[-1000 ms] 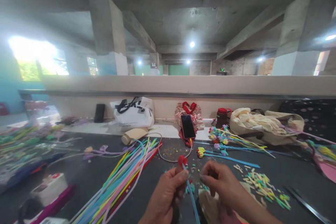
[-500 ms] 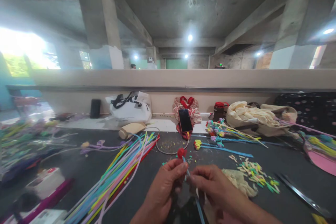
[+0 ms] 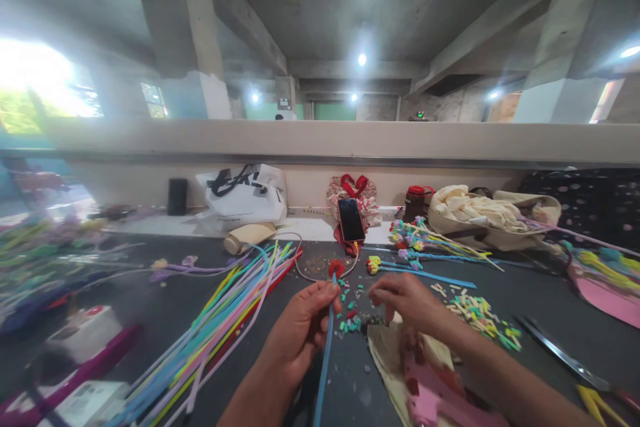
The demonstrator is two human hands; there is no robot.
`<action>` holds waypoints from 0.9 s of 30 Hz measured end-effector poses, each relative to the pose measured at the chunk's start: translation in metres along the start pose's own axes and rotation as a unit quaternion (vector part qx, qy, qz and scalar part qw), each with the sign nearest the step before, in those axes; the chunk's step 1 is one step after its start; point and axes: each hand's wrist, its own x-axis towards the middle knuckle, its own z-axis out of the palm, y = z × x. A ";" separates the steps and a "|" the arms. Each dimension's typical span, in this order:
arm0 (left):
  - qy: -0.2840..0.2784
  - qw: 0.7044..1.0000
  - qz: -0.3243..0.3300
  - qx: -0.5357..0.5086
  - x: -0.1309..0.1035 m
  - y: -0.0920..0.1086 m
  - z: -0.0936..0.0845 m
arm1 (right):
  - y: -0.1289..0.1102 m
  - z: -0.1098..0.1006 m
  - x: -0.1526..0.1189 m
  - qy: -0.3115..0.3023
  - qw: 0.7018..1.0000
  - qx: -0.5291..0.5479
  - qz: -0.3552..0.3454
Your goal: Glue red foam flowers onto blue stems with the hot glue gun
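One hand alone, the left hand point(image 3: 307, 320), is now pinching the blue chenille stem point(image 3: 325, 360), with the red blossom point(image 3: 336, 269) sitting just beyond its fingertips and the stem's tail hanging down beside the palm. The right hand point(image 3: 405, 297) is no longer meeting the stem, as it was half a second ago; it is hanging apart to the side with its fingers loosely curling, and I cannot tell whether they are holding anything. That is leaving the left hand supporting the work by itself, seemingly freeing the right. Beneath the right wrist, a pink glue gun point(image 3: 427, 390) is now showing more fully, lying on a beige cloth point(image 3: 385, 347). Teal clippings point(image 3: 353, 325) are littering the gap between the hands, while a paler pile of cut pieces point(image 3: 480, 313) is spreading beyond the right forearm, near the scissors point(image 3: 565, 357). Left of the left hand, a bundle of colored stems point(image 3: 220, 333) is taking up much of the table point(image 3: 360, 380). Ahead, a charging cable point(image 3: 299, 260) is looping close past the blossom, perhaps risking a snag.
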 end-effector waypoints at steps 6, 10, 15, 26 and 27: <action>-0.023 1.000 -0.015 0.003 0.003 -0.002 0.000 | -0.012 0.002 0.017 -0.010 0.998 -0.044 -0.032; -0.034 0.999 -0.032 0.018 0.002 -0.003 0.002 | -0.017 -0.020 -0.006 0.000 0.999 -0.054 0.008; -0.045 0.998 -0.031 0.045 0.001 -0.011 0.005 | -0.012 -0.030 -0.073 0.015 0.984 -0.175 0.038; -0.032 0.983 -0.044 0.177 0.011 -0.061 0.032 | 0.008 -0.006 -0.119 -0.023 0.966 -0.252 0.055; -0.029 0.981 -0.043 0.187 0.012 -0.064 0.034 | 0.008 -0.006 -0.118 -0.020 0.971 -0.233 0.055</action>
